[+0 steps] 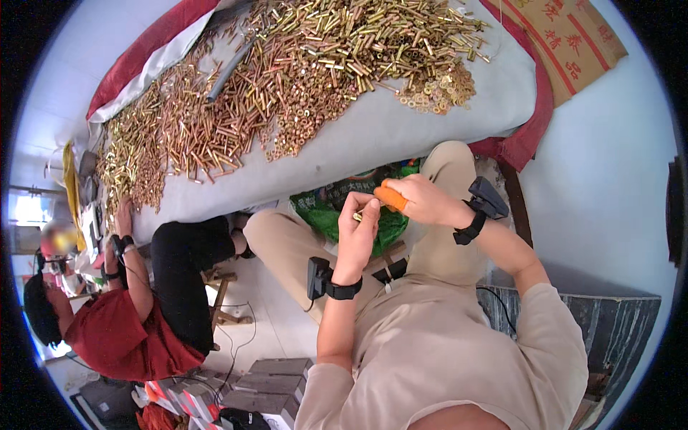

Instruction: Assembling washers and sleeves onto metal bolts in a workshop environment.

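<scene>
In front of my lap, my left hand (358, 228) is closed around a small gold-coloured metal piece (357, 216); its exact kind is too small to tell. Just right of it, my right hand (423, 199) is closed too, with orange covers (390, 197) over some of its fingers. The fingertips of both hands meet, and what the right fingers pinch, if anything, is hidden. Beneath the hands, a green printed sack (326, 215) lies between my knees. Beyond, a large pile of gold-coloured metal rods or sleeves (373, 36) covers much of the grey cloth-covered table (430, 132).
Nuts (304, 118) and flat washers (444, 89) lie along the pile's near edge, and a grey tube (229, 72) rests on it. At left, a person in a red shirt (136, 337) reaches to the table. Grey boxes (269, 383) stand behind; a cardboard sheet (566, 43) is far right.
</scene>
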A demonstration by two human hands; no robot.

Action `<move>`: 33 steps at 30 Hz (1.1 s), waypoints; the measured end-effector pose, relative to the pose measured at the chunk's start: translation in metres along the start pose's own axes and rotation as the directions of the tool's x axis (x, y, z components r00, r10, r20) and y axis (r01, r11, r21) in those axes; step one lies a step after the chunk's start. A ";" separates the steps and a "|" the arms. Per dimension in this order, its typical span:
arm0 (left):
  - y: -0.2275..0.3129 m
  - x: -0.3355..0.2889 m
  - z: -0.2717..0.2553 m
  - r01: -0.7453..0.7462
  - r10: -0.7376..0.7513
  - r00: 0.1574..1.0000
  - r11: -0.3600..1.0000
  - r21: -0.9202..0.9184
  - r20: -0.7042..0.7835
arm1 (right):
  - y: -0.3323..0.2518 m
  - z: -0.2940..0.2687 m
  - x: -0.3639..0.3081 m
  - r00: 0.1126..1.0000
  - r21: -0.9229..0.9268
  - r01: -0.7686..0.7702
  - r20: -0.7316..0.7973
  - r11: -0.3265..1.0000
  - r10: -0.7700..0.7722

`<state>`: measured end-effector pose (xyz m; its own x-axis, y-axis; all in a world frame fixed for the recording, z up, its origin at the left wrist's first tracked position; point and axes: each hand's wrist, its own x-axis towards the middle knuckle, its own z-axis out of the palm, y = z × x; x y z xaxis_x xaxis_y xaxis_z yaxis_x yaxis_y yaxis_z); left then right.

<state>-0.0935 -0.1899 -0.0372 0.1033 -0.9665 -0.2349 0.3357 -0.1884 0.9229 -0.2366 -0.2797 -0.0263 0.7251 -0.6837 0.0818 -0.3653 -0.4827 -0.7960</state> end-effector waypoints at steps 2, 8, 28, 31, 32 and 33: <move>-0.003 0.010 0.000 -0.032 0.033 0.999 0.995 0.092 -0.008 | 0.016 -0.004 0.006 0.999 -0.179 -0.033 0.027 0.983 0.039; -0.003 0.020 -0.001 0.080 -0.057 0.989 0.983 0.167 -0.136 | 0.074 -0.045 0.075 0.862 -0.134 -0.246 -0.482 0.960 0.154; -0.015 0.031 0.007 0.132 -0.215 0.977 0.655 -0.744 -0.016 | 0.015 -0.021 0.035 0.989 -0.136 -0.010 -0.150 0.991 -0.010; -0.028 0.030 -0.009 0.141 -0.177 0.984 0.629 -0.764 0.036 | 0.057 -0.044 0.062 0.902 -0.153 -0.184 -0.419 0.971 0.105; -0.022 0.029 -0.008 0.208 -0.192 0.975 0.638 -0.742 0.109 | 0.080 -0.053 0.068 0.822 -0.239 -0.134 -0.569 0.962 -0.027; -0.016 0.027 -0.007 0.266 -0.206 0.963 0.647 -0.714 0.172 | 0.098 -0.060 0.074 0.800 -0.330 -0.199 -0.598 0.923 -0.041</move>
<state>-0.0895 -0.2113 -0.0601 -0.1308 -0.9221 -0.3641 0.9135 -0.2548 0.3172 -0.2536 -0.4109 -0.0624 0.2459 -0.8547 0.4572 -0.6737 -0.4898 -0.5533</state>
